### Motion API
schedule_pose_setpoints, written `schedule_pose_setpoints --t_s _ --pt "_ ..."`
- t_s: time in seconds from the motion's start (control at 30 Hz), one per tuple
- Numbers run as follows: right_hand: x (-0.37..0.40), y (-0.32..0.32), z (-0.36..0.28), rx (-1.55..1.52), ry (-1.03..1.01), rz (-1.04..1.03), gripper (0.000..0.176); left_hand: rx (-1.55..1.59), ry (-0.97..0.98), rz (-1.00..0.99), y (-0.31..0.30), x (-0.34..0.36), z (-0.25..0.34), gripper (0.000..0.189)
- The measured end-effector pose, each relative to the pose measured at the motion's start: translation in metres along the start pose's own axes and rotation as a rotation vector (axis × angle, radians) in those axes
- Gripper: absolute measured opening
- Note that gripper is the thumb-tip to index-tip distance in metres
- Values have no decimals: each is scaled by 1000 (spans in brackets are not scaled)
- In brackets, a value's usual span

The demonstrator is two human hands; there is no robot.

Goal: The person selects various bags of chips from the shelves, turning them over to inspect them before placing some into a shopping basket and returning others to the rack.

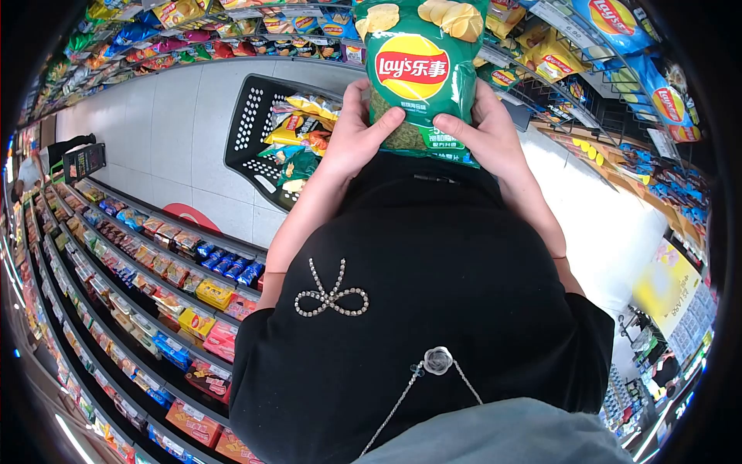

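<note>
Both hands grip a green chip bag (421,73) in front of the chest.
The left hand (354,141) and right hand (485,133) clamp its lower corners, thumbs on its front and fingers curled behind. It stands upright just right of the black basket (251,127).

At twelve o'clock I see a green chip bag (421,73) with a red-and-yellow logo; at eleven, a black basket (246,124) dotted with holes; at six, a black top (433,255) bearing a silver bow.

floor (170,131): pale tiles | black basket (249,116) on it w/ snack bags (305,127) | shelves (154,255): snack pkts (215,294)
</note>
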State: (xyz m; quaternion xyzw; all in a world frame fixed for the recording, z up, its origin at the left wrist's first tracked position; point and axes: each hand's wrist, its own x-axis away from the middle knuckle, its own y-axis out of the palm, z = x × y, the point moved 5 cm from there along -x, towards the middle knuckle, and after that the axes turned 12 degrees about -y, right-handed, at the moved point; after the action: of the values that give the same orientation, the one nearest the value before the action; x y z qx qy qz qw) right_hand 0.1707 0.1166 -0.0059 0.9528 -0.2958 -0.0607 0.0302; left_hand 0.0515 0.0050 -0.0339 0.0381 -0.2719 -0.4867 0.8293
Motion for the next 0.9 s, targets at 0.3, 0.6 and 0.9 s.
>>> schedule_pose_setpoints --t_s 0.3,0.6,0.9 --pt "2 8 -23 -63 -53 -83 66 292 -109 -5 3 -7 -4 41" --pt "-2 18 20 -340 78 -165 63 908 -538 -877 40 0 -28 53" --pt "-3 19 8 -606 191 -64 52 529 -314 -189 9 -14 -47 43"
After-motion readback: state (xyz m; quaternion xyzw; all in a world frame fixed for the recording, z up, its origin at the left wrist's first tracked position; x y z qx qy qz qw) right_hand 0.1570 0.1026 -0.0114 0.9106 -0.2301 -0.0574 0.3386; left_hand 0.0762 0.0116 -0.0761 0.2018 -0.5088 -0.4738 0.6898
